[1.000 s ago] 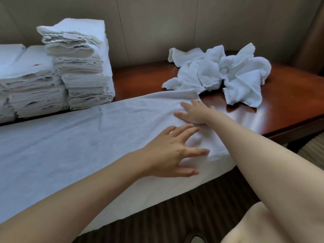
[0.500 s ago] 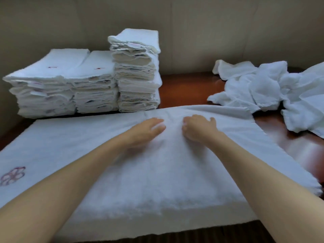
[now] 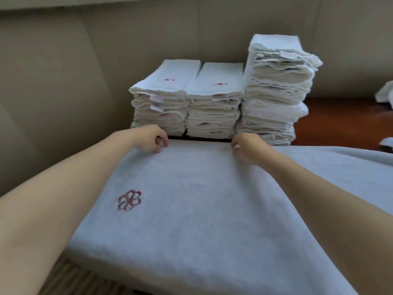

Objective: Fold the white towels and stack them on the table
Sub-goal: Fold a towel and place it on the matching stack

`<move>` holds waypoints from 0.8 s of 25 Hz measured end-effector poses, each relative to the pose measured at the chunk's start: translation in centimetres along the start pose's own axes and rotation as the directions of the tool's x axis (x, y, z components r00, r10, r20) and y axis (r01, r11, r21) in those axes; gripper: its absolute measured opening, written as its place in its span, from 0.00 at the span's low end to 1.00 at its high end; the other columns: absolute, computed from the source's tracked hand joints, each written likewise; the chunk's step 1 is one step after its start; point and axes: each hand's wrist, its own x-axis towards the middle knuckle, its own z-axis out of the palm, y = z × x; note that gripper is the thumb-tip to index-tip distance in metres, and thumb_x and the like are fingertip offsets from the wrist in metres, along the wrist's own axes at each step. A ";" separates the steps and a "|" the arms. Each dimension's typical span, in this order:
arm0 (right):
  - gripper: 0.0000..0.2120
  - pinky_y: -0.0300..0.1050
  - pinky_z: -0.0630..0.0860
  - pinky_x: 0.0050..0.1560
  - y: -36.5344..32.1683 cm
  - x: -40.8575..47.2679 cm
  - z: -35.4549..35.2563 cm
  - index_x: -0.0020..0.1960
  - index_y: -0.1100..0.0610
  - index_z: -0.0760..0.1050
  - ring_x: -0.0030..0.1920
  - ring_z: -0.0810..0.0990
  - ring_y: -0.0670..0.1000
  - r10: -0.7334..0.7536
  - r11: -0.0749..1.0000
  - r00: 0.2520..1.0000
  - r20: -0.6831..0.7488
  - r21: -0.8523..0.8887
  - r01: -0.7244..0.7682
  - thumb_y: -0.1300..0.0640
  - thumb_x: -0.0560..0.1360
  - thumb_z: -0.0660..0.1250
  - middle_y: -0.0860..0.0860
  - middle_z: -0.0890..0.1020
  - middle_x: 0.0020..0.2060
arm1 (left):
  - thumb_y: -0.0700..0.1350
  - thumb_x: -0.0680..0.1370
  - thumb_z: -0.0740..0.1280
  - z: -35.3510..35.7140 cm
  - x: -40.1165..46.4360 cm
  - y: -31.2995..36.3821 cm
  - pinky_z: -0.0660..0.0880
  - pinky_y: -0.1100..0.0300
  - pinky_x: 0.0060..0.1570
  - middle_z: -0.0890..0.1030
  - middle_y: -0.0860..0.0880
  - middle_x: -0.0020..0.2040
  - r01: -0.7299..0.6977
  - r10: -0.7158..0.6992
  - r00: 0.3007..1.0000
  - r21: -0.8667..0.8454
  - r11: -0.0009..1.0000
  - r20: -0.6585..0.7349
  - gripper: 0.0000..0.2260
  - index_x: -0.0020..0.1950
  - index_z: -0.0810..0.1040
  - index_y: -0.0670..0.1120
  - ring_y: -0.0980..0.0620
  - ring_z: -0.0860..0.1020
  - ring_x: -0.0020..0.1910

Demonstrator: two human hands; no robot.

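A large white towel [image 3: 202,209] with a dark red embroidered emblem [image 3: 129,200] lies spread flat over the table in front of me. My left hand [image 3: 152,139] pinches its far edge near the left corner. My right hand [image 3: 246,146] pinches the same far edge a little to the right. Both hands have curled fingers on the cloth. Just behind the edge stand three stacks of folded white towels [image 3: 214,103]; the right stack [image 3: 276,90] is the tallest.
A beige padded wall [image 3: 63,71] runs behind and to the left. Bare reddish-brown table top [image 3: 340,120] shows at the right, with parts of unfolded white towels [image 3: 386,94] at the frame's right edge. Striped carpet [image 3: 70,277] lies below the table's front edge.
My view has swung left along the towel. Both hands moved from pressing flat on the middle of the towel to its far edge near the stacks, and now pinch it.
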 end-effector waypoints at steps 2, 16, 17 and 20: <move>0.19 0.46 0.71 0.59 -0.8 1.3 -0.4 0.67 0.60 0.70 0.63 0.73 0.59 0.021 0.997 0.992 0.121 -0.075 -0.012 0.65 0.76 0.58 0.59 0.74 0.64 | 0.39 0.73 0.71 -0.5 0.9 -0.7 0.71 0.61 0.47 0.77 0.47 0.52 -0.028 0.028 1.000 0.007 1.000 0.012 0.11 0.55 0.79 0.45 0.48 0.76 0.52; 0.06 0.45 0.68 0.44 3.6 -1.0 -4.5 0.49 0.59 0.74 0.39 0.75 0.53 0.425 0.825 0.886 0.183 -0.481 -0.297 0.64 0.73 0.64 0.52 0.71 0.37 | 0.52 0.72 0.72 -2.1 0.6 -0.9 0.70 0.57 0.38 0.78 0.50 0.49 0.129 -0.095 0.990 0.390 0.912 -0.106 0.14 0.55 0.77 0.50 0.47 0.77 0.50; 0.09 0.46 0.67 0.44 4.3 -1.2 -4.7 0.50 0.59 0.73 0.46 0.76 0.58 0.421 0.846 0.907 0.020 -0.369 -0.384 0.67 0.72 0.63 0.54 0.70 0.40 | 0.49 0.74 0.70 -2.0 0.5 -1.0 0.69 0.56 0.39 0.79 0.47 0.52 0.179 -0.101 0.973 0.396 0.901 -0.209 0.12 0.56 0.76 0.48 0.45 0.77 0.52; 0.10 0.49 0.64 0.43 5.0 -2.0 -4.4 0.53 0.63 0.73 0.52 0.76 0.66 0.379 0.889 0.875 -0.302 -0.146 -0.435 0.69 0.72 0.62 0.61 0.72 0.47 | 0.38 0.77 0.63 -1.8 0.0 -0.8 0.67 0.55 0.40 0.79 0.42 0.54 0.320 -0.096 0.862 0.387 0.865 -0.498 0.09 0.57 0.74 0.44 0.40 0.77 0.53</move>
